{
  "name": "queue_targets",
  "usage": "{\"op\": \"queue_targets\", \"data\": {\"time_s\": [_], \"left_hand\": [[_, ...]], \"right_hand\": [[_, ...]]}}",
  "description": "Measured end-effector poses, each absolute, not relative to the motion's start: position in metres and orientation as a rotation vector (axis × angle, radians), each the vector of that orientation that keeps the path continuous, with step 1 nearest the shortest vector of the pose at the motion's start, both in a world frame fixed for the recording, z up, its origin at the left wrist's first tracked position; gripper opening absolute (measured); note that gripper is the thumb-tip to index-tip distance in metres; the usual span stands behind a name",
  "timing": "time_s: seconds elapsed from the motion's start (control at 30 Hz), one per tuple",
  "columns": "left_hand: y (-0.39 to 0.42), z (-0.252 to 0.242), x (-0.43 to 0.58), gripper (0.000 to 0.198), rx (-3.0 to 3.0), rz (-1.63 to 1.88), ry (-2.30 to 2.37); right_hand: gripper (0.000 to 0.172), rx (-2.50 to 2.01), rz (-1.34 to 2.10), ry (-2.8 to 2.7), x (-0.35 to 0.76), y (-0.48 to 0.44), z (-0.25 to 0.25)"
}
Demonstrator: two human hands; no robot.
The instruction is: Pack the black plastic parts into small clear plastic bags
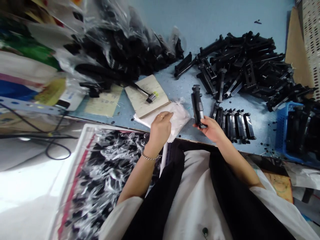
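My right hand (211, 128) grips the lower end of a black plastic-looking part (197, 105), long and narrow, held above the blue table. My left hand (161, 130) is closed, its fingers curled over a stack of white plastic bags (178, 116); whether a bag is pinched in them is hidden. A pale block (140, 100) rests partly on the bags, and a small hammer-like tool (151, 97) with a metal head lies across it. Right of my right hand, several similar black parts (235, 125) stand in a neat row.
A big heap of black parts (250, 63) covers the back right of the table. Bagged black items (120, 50) are piled at the back left. At the right edge sits a filled blue basket (281, 128). Below the table, a white crate (86, 128) holds many bagged pieces.
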State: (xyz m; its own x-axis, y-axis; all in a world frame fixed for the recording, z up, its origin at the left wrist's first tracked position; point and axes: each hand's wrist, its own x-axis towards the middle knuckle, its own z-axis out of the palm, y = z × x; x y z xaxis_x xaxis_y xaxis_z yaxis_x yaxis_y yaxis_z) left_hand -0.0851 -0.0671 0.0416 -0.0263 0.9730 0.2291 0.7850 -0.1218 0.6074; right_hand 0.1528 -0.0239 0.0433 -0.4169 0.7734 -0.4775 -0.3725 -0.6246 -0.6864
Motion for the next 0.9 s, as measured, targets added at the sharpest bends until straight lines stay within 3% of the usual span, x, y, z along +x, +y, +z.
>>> {"op": "queue_targets", "data": {"time_s": [0.1,0.23,0.37,0.47,0.57,0.67,0.77,0.83,0.9], "left_hand": [[-0.063,0.04,-0.087,0.044,1.847,0.935,1.844],[-0.06,0.029,-0.096,0.058,1.816,0.973,1.734],[-0.069,0.027,-0.094,0.066,1.916,0.902,1.675],[-0.085,0.035,-0.076,0.069,2.153,0.824,1.452],[-0.096,0.047,-0.056,0.076,2.244,0.74,1.227],[-0.088,0.061,-0.047,0.075,2.264,0.779,1.196],[-0.047,0.082,-0.05,0.055,2.369,0.841,1.218],[0.003,0.1,-0.057,0.046,2.46,0.828,1.25],[0.067,0.116,-0.069,0.043,2.541,0.811,1.338]], "right_hand": [[0.034,-0.929,2.262,-0.699,0.169,-0.044,0.057],[0.034,-0.806,2.68,-0.467,0.173,-0.069,0.045],[0.033,-0.834,2.703,-0.207,0.156,-0.064,0.018],[0.031,-0.912,2.558,-0.328,0.14,-0.054,0.014],[0.032,-1.078,2.137,-0.734,0.13,-0.051,0.024],[0.056,-1.02,1.792,-1.24,0.131,-0.049,0.043],[0.073,-0.799,1.712,-1.386,0.141,-0.038,0.063],[0.071,-0.754,1.662,-1.354,0.148,-0.03,0.073],[0.058,-0.815,1.597,-1.351,0.157,-0.025,0.078]]}}
